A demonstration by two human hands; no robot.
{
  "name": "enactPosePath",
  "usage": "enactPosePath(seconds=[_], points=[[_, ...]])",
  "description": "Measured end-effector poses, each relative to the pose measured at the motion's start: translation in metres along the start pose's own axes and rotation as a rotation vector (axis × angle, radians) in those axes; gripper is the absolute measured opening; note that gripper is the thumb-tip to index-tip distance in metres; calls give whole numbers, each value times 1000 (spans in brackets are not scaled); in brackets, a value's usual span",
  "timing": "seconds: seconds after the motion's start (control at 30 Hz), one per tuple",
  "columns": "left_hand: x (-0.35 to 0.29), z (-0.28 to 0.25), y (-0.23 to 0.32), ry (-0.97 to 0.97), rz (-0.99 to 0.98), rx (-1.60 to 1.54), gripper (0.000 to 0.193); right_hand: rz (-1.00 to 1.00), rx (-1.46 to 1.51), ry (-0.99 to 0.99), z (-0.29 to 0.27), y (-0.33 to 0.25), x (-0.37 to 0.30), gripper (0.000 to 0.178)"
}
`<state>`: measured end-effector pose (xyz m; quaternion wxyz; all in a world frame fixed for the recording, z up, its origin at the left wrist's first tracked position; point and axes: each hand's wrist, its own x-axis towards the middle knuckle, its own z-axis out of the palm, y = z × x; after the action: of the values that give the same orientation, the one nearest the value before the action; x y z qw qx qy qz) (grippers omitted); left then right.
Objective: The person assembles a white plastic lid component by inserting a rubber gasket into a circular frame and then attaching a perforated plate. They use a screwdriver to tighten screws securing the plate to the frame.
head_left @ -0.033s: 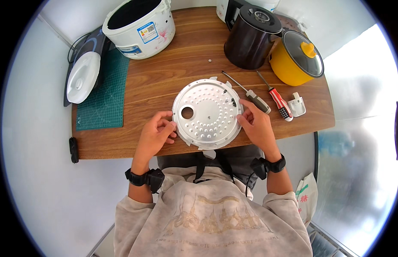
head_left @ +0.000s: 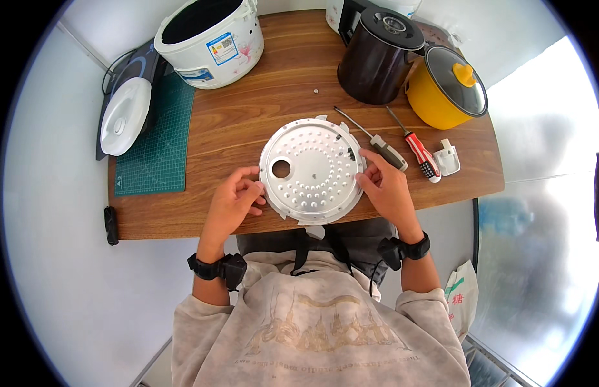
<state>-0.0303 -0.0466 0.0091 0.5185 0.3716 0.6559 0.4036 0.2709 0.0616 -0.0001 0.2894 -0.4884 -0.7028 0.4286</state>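
The round metal plate [head_left: 312, 168] is by the near edge of the tabletop [head_left: 228, 138], between both hands. The left hand [head_left: 230, 201] has half-curled, parted fingers at its left rim; the right hand [head_left: 386, 188] sets a spread thumb and forefinger at its right rim. Whether either grips firmly, I cannot tell. A slack hold could tip the plate lapward; a rightward shove could knock the grey screwdriver [head_left: 389, 153].

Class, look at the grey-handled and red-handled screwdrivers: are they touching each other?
Apart. The head view shows a plain strip of bare wooden tabletop between the grey-handled screwdriver and the red-handled screwdriver.
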Motion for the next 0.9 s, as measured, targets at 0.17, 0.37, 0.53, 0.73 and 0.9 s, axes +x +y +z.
enactPosePath(seconds=[0.17, 0.37, 0.53, 0.73, 0.9], points=[[-3, 1, 5, 6, 24, 25, 37, 57, 120, 13, 1, 1, 1, 47], [-2, 0, 2, 6, 32, 23, 37, 64, 52, -3, 1, 2, 3, 49], [-3, 1, 6, 16, 25, 6, 38, 82, 128, 7, 0, 8, 3, 47], [-2, -2, 4, 31, 57, -33, 39, 67, 164, 23, -1, 2, 4, 45], [3, -4, 5, 20, 62, -17, 41, 69, 176, 18, 0, 3, 3, 46]])
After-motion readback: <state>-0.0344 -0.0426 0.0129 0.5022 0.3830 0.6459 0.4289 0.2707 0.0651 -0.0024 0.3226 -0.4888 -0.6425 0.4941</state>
